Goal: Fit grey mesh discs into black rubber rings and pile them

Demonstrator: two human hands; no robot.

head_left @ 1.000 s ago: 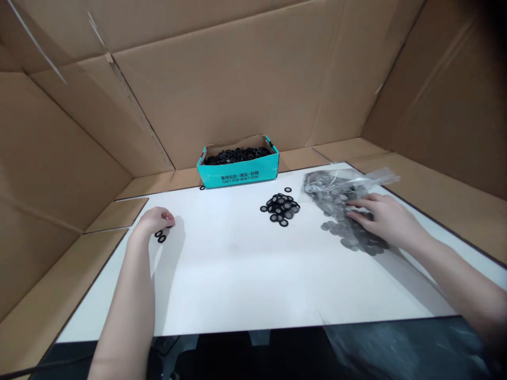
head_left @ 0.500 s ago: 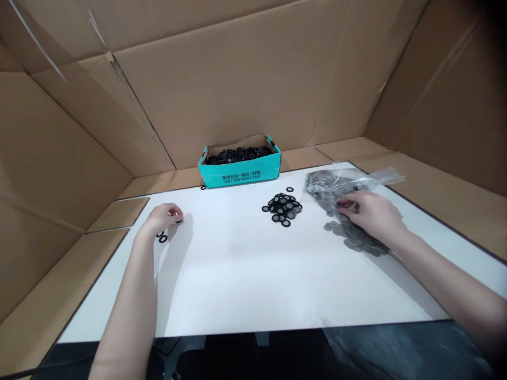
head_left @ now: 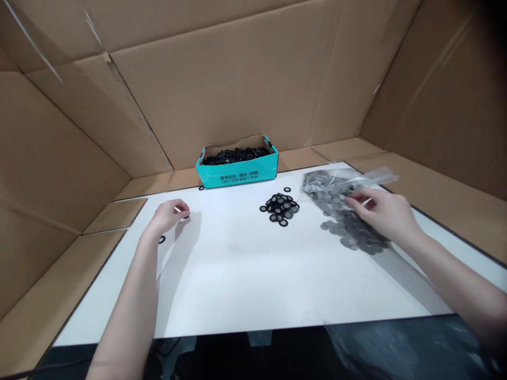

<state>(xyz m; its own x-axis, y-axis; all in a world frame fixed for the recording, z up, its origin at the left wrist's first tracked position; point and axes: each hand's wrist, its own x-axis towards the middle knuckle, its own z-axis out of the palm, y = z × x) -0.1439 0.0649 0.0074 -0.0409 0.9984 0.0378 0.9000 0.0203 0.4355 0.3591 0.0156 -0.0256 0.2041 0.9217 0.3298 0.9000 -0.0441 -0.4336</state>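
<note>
My left hand (head_left: pixel 171 216) is over the left side of the white table, thumb and fingers closed on a black rubber ring (head_left: pixel 187 217). Another black ring (head_left: pixel 162 239) lies beside its wrist. At the right, my right hand (head_left: pixel 384 212) pinches a thin grey disc (head_left: pixel 344 199) at its fingertips, partly hidden. It is just above many loose grey discs (head_left: pixel 352 240) that spill from a clear plastic bag (head_left: pixel 328 182). Mid-table is a pile of black rings with grey discs in their centres (head_left: pixel 280 206).
A turquoise box (head_left: pixel 237 177) full of black rings stands at the back edge of the white table (head_left: pixel 237 285). One ring (head_left: pixel 287 189) lies behind the pile, another (head_left: pixel 201 188) by the box's left corner. Cardboard walls (head_left: pixel 245 79) enclose the back and sides.
My left hand has shifted a little to the right with the ring. My right hand has drawn slightly right, away from the bag. The view has turned slightly.
</note>
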